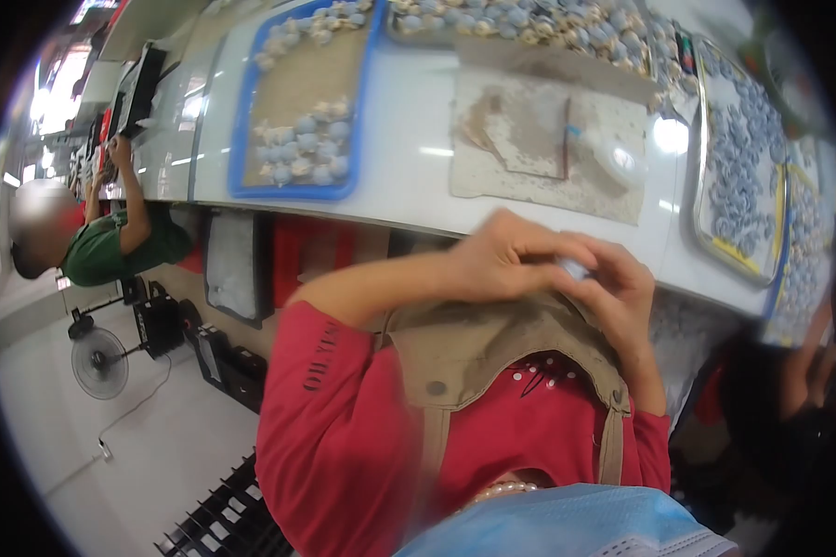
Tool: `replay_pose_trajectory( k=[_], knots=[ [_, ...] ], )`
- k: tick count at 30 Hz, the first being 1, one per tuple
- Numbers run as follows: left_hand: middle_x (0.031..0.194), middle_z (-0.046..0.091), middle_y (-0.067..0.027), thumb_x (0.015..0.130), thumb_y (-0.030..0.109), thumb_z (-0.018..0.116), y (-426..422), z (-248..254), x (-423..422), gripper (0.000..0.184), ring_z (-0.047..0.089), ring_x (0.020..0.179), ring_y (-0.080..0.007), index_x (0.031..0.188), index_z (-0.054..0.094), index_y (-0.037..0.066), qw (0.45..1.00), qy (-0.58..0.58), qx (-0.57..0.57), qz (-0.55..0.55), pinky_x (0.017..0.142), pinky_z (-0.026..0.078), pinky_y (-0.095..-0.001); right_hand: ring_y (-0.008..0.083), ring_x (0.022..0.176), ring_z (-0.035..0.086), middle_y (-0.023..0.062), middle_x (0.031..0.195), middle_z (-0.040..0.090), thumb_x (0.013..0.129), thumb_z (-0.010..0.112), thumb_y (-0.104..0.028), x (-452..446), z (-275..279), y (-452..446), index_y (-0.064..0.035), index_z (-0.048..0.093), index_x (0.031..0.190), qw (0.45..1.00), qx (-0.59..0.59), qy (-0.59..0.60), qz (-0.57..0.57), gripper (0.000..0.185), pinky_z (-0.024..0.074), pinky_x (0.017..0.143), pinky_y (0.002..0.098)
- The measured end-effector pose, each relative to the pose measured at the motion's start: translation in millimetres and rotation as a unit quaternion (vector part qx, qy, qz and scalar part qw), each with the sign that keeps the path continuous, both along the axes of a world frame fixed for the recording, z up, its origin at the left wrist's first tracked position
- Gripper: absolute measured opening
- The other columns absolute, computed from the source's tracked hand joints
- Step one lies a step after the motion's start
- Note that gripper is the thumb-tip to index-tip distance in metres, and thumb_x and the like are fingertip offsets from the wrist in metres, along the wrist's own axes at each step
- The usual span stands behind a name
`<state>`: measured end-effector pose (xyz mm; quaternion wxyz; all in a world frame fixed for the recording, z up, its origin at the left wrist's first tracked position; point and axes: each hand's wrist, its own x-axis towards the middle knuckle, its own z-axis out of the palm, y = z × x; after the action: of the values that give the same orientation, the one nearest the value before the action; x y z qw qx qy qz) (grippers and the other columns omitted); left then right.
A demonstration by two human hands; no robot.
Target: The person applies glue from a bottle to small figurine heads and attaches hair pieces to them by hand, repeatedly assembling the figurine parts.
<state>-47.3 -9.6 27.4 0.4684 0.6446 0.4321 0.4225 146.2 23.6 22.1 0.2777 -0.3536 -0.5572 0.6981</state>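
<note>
Holding half-hidden pale piece (pixel 574 268), board (pixel 479 174) and blue tray (pixel 242 121) beyond.

A small, pale blue-grey piece (pixel 574 268) is resting between the fingers of your left hand (pixel 503 262) and your right hand (pixel 620 290), near the white table (pixel 409 176); your fingers are covering most of it, hiding its full shape and tilt.

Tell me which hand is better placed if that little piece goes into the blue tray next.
Probably the left hand: its fingers are at the small pale piece, and the blue tray lies on that side. The right hand is farther away.
</note>
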Motion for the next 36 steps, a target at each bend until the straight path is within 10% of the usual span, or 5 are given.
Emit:
replay_pose_trajectory(
  k=[4,10,20,27,36],
  knots=[
    [0.086,0.065,-0.0120,0.076,0.009,0.064,32,11,-128,0.025,0.062,0.068,-0.0175,0.101,0.063,0.007,0.887,0.315,0.179,0.287,0.062,0.048,-0.0273,0.0196,0.100,0.054,0.0133,0.103,0.058,0.077,0.057,0.003,-13,4,16,0.0052,0.050,0.114,0.987,0.135,0.021,-0.079,0.037,0.0391,0.089,0.0288],
    [0.076,0.063,-0.0146,0.078,0.040,0.059,39,-6,-262,0.036,0.061,0.068,-0.0257,0.092,0.064,0.007,0.740,0.563,-0.105,0.352,0.064,0.046,-0.0345,0.0167,0.093,0.056,0.0111,0.093,0.061,0.081,0.054,0.002,-12,-3,20,0.0051,0.056,0.103,0.973,0.170,-0.091,-0.127,0.022,0.0411,0.084,0.0261],
    [0.086,0.062,-0.0155,0.080,0.033,0.058,114,-57,-325,0.034,0.058,0.081,-0.0354,0.102,0.055,0.007,0.793,0.514,0.051,0.322,0.071,0.045,-0.0400,0.0177,0.083,0.054,0.0098,0.095,0.061,0.079,0.060,-0.014,-16,-7,87,-0.0039,0.061,0.101,0.825,0.413,-0.347,-0.171,0.024,0.0420,0.075,0.0277],
    [0.087,0.061,-0.0032,0.082,0.010,0.056,25,-1,-143,0.027,0.055,0.072,-0.0092,0.108,0.056,0.004,0.953,-0.067,-0.112,0.273,0.069,0.045,-0.0222,0.0183,0.073,0.051,0.0088,0.084,0.056,0.072,0.066,-0.015,-8,-35,71,-0.0024,0.059,0.099,0.877,0.293,-0.346,-0.160,0.030,0.0416,0.067,0.0287],
    [0.111,0.053,-0.0079,0.085,0.005,0.056,-14,-38,9,0.032,0.058,0.084,-0.0147,0.115,0.047,0.000,0.868,-0.376,-0.295,0.135,0.073,0.047,-0.0233,0.0096,0.081,0.052,0.0027,0.086,0.055,0.083,0.058,-0.009,18,-20,24,0.0017,0.050,0.102,0.963,0.116,-0.058,-0.238,0.023,0.0434,0.069,0.0223]
  ],
)
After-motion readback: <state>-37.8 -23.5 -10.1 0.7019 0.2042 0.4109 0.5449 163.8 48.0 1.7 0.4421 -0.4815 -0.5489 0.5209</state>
